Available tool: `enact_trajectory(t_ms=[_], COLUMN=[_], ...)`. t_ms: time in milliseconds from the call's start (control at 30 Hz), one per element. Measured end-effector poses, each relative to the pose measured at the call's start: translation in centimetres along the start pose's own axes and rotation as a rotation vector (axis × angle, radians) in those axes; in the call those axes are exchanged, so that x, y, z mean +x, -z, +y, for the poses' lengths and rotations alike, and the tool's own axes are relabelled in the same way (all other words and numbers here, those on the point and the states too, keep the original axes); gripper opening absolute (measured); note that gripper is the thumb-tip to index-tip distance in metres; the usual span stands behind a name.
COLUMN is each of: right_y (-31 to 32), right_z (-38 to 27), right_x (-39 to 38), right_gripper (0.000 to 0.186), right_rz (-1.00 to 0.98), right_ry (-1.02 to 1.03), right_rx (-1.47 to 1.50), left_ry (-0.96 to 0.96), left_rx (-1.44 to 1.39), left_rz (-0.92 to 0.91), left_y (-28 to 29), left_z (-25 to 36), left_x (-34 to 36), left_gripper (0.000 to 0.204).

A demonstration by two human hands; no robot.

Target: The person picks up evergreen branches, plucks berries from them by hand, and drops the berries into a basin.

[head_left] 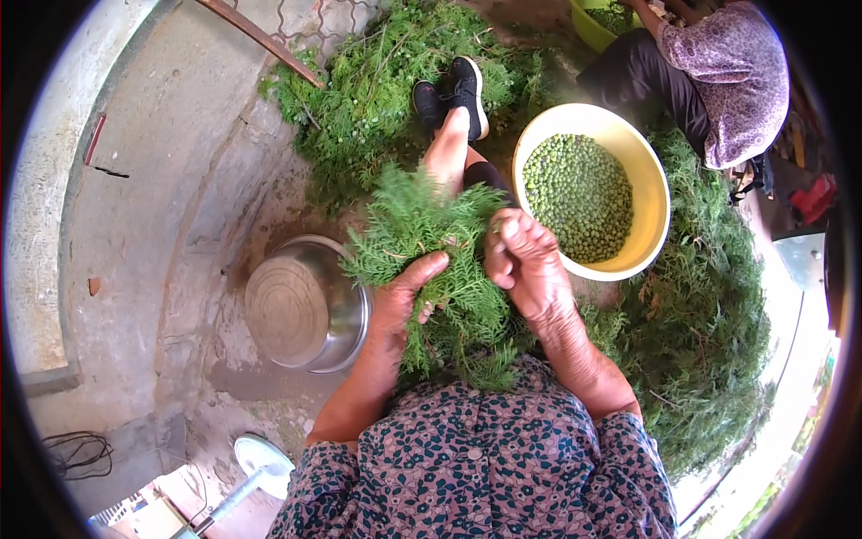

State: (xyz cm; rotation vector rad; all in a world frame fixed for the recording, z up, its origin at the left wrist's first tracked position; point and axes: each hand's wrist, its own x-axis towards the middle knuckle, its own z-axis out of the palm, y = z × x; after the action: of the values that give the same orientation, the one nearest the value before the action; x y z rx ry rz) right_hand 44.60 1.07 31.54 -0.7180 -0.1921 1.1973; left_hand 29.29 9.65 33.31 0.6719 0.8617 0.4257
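Note:
My left hand (409, 292) grips a leafy green conifer sprig (413, 220) held over my lap, its thumb lying across the foliage. My right hand (521, 256) is beside the sprig on the right, fingers curled into a pinch; what is between the fingertips is too small to make out. Just beyond that hand is a yellow tub (651, 211) partly filled with small round green cones or berries (575, 189). To the left of my left hand, a steel pot (292, 310) rests with its round base upward.
Branch piles (377, 81) (691, 359) lie ahead and to the right, around my outstretched legs (446, 157). A co-worker (727, 90) sits at top right by a green basin (593, 27). A concrete wall (117, 225) and wooden stick (260, 40) are on the left, a fan (260, 463) at lower left.

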Motion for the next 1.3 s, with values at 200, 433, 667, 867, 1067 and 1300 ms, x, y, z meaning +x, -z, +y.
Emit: enact_trajectory(t_ms=[200, 433, 667, 867, 1067, 1300], right_y=[3.1, 0.2, 1.4, 3.5, 3.2, 5.2], right_z=[-0.2, 0.4, 1.0, 2.2, 2.4, 2.7], right_x=[1.0, 0.6, 0.0, 0.2, -0.5, -0.4], right_gripper=[0.012, 0.009, 0.031, 0.035, 0.041, 0.059], right_rz=[0.031, 0.156, -0.043, 0.022, -0.026, -0.001], right_ry=[-0.122, -0.189, -0.058, -0.078, 0.059, -0.148], right_rx=[0.173, 0.013, -0.511, -0.078, -0.225, -0.138], left_ry=[0.06, 0.176, 0.234, 0.202, 0.052, -0.077], left_rx=[-0.102, 0.002, 0.085, 0.181, 0.3, 0.271], left_rz=[0.024, 0.018, -0.147, 0.046, -0.054, -0.039], left_y=[-0.2, -0.3, 0.8, -2.5, -1.4, -1.4], left_z=[-0.5, -0.8, -0.2, 0.6, -0.2, -0.4], left_x=[-0.6, -1.0, -0.7, -1.3, -1.1, -1.1], left_gripper=[0.033, 0.034, 0.037, 0.034, 0.039, 0.034])
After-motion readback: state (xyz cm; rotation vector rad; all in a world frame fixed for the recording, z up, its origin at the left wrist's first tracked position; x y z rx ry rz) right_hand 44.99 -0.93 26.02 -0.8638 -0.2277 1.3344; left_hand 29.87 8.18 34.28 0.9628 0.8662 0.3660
